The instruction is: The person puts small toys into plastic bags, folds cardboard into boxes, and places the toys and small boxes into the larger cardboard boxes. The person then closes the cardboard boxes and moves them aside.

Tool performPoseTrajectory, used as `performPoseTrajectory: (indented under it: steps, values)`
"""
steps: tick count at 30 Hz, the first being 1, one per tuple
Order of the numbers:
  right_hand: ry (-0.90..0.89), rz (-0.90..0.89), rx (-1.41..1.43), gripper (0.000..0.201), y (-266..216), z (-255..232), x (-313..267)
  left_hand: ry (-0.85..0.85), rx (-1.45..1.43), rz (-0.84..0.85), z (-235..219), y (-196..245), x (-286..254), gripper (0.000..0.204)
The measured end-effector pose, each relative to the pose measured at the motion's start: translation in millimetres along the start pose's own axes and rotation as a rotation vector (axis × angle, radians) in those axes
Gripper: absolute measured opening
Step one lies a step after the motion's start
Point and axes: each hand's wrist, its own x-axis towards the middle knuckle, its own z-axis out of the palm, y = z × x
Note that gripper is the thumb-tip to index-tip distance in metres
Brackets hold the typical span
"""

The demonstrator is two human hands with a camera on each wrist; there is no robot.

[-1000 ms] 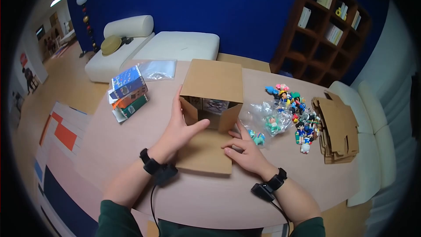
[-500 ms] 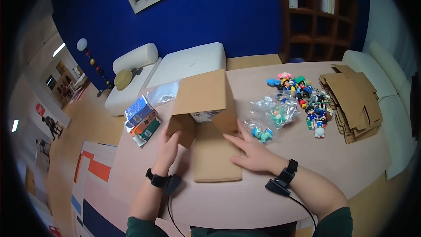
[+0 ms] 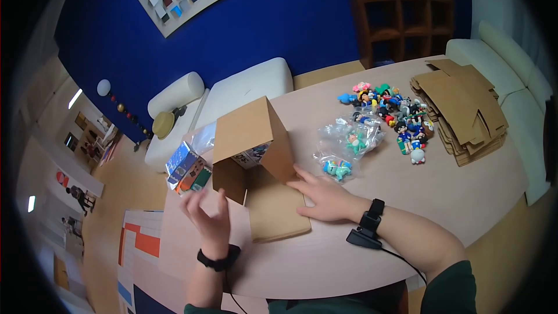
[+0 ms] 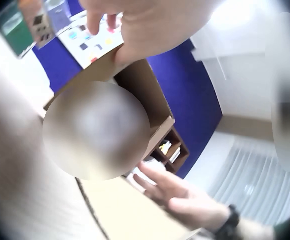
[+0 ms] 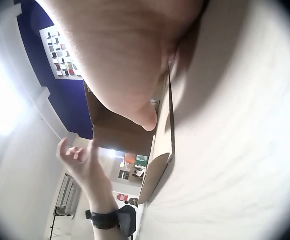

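Note:
A brown cardboard box (image 3: pixel 241 128) stands on the table with its open side toward me. Its lower flap (image 3: pixel 279 215) lies out flat in front, and something with a printed pattern (image 3: pixel 254 154) shows inside. My left hand (image 3: pixel 210 224) is raised by the box's left side flap (image 3: pixel 229 181), fingers loosely bent with nothing in them. At the right side, my right hand (image 3: pixel 330 197) touches the box near its lower corner with extended fingers, the thumb over the lower flap. In the right wrist view, the box's dark interior (image 5: pixel 117 127) appears beyond this hand.
Small coloured boxes (image 3: pixel 185 166) and a clear plastic bag (image 3: pixel 202 138) are at the left. Toy figures in clear bags (image 3: pixel 351 138) lie right of the box, with several loose figures (image 3: pixel 407 116) behind. Flattened cardboard (image 3: pixel 462 107) is stacked at the table's right.
My left hand has come away from the box's left side, lifting toward me. The box has turned so its right side shows more. My right hand stays beside it, and the head view has shifted.

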Motion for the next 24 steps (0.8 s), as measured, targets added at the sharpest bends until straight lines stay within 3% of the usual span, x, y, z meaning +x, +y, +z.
performPoseTrajectory:
  steps: [2, 4, 6, 8, 9, 11, 12, 14, 18, 20, 21, 22, 24]
  values:
    - [0.008, 0.027, 0.049, 0.073, -5.0, -5.1, -0.4, -0.383, -0.425, 0.048, -10.7, 18.0, -3.0, 0.065]
    - [0.0, 0.034, 0.092, 0.073, -6.7, -4.5, 1.7, -0.608, -0.798, -0.449, 3.1, 58.9, 17.8, 0.067]
    - [0.121, 0.056, 0.179, 0.073, 0.1, 3.2, 2.2, -0.623, -0.828, -0.485, 36.4, 46.7, 4.6, 0.062]
    - [0.189, 0.034, 0.27, 0.068, 3.0, 8.9, 1.8, -0.786, -0.981, -0.703, 47.2, 46.5, 9.7, 0.055]
    - [0.255, 0.015, 0.363, 0.064, 1.1, 5.4, 1.8, -0.787, -0.986, -0.696, 48.2, 50.1, 10.8, 0.055]
    - [0.285, 0.086, 0.467, 0.056, -3.3, -3.9, -1.2, -0.974, -1.061, -0.474, 47.3, 60.2, 13.6, 0.046]
    - [0.306, 0.151, 0.578, 0.049, -6.2, -8.4, -1.0, -0.975, -0.991, -0.27, 46.5, 69.4, 15.7, 0.041]
    - [0.336, 0.141, 0.68, 0.042, -2.8, -13.3, -2.9, -0.981, -0.926, -0.053, 49.2, 83.0, 21.7, 0.043]
    - [0.379, 0.087, 1.037, 0.028, 1.5, -13.0, 0.1, -0.915, -1.08, -0.159, 79.0, 80.6, 14.7, 0.036]
    - [0.383, 0.153, 1.058, 0.027, -1.2, -7.1, 2.7, -0.873, -1.205, -0.435, 93.6, 67.6, 8.7, 0.026]
    - [0.39, 0.217, 1.078, 0.025, -0.8, -5.1, 2.6, -0.844, -1.098, -0.479, 95.5, 61.7, 8.6, 0.02]
    - [0.396, 0.223, 1.074, 0.025, 4.4, -3.0, 2.5, -0.812, -0.873, -0.37, 93.9, 54.9, 13.5, 0.022]
    - [0.213, 0.175, 0.98, 0.024, 13.8, 0.3, 4.2, -0.567, -0.446, -0.186, 86.9, 55.8, 21.5, 0.025]
